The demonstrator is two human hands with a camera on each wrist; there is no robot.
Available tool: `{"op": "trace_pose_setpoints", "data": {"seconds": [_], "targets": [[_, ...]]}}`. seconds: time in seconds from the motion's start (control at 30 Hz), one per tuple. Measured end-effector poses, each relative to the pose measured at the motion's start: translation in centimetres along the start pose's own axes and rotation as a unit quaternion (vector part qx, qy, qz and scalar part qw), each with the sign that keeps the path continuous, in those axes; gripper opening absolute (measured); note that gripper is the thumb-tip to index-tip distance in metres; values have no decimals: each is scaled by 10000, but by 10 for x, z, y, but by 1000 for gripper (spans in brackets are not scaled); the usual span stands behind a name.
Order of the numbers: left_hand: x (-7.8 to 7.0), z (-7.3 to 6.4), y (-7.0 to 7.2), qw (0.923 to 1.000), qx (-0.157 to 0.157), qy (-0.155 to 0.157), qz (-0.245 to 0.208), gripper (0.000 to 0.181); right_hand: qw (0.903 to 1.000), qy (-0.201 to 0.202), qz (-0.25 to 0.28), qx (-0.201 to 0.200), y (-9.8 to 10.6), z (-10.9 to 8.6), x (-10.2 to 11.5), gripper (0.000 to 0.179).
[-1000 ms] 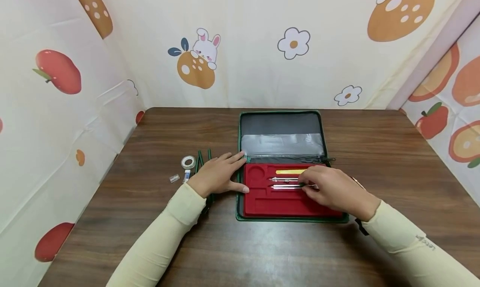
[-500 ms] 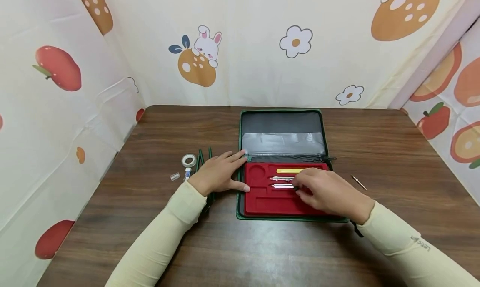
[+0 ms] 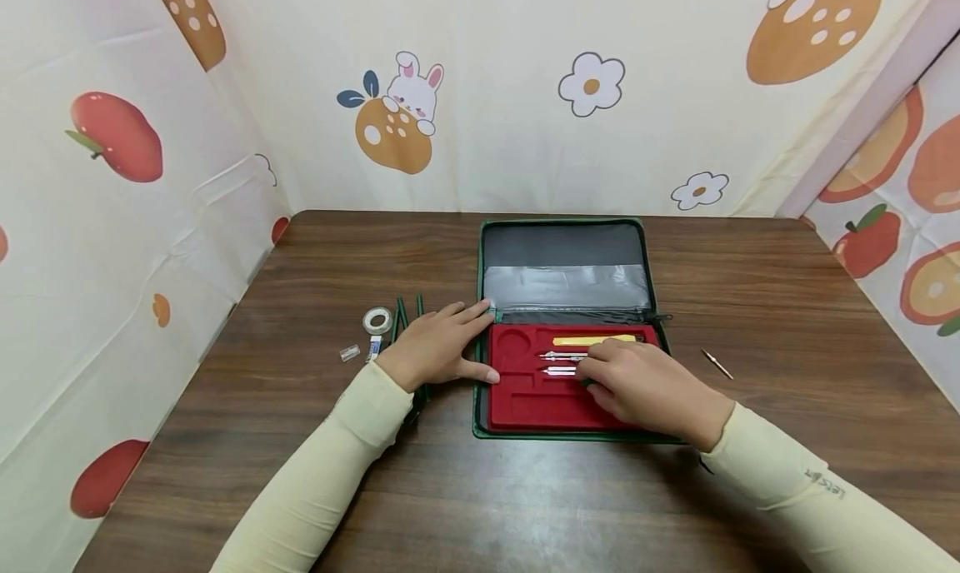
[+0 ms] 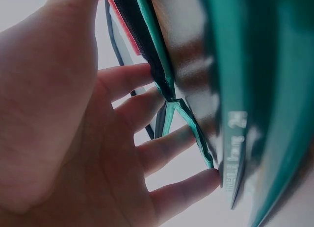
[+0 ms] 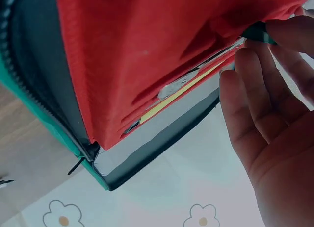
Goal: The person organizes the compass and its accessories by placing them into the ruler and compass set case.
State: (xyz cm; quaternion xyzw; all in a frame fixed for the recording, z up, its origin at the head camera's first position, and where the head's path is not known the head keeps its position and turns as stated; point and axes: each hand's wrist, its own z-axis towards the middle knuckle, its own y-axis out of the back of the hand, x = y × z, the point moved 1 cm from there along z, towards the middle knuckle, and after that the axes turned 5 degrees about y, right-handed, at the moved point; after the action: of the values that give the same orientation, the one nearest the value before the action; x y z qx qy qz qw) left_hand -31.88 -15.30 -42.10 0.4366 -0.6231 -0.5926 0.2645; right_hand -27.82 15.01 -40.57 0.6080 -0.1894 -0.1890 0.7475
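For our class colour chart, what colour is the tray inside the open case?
The tray is red, clearest in the head view.

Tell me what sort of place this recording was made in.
Probably a makeshift indoor booth, though the wider room is out of view: fruit-print cloth encloses the back and both sides of a wood-grain table, where a case lies open.

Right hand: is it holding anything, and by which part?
The right hand pinches a small green piece; it is partly hidden, so which part is gripped cannot be told.
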Motion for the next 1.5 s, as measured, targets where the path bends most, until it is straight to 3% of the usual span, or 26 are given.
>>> {"op": "trace_pose_setpoints", "data": {"seconds": [0.5, 0.67, 0.87, 1.2, 1.5], "targets": [[-3, 1, 1, 10000, 29, -17, 21, 89, 9993, 311, -186, -75, -6, -7, -1, 21], [-3, 2, 1, 10000, 22, -25, 26, 89, 9989, 263, -91, -372, -6, -14, -5, 17], [-4, 2, 2, 10000, 43, -23, 47, 89, 9972, -467, 68, -583, 5, -35, -20, 15], [1, 1, 0, 10000, 79, 14, 28, 90, 9885, -1446, 89, -431, 12, -74, -49, 18], [1, 2, -1, 10000, 90, 15, 5, 90, 9714, -2324, 241, -431, 12, -110, -80, 24]]}}
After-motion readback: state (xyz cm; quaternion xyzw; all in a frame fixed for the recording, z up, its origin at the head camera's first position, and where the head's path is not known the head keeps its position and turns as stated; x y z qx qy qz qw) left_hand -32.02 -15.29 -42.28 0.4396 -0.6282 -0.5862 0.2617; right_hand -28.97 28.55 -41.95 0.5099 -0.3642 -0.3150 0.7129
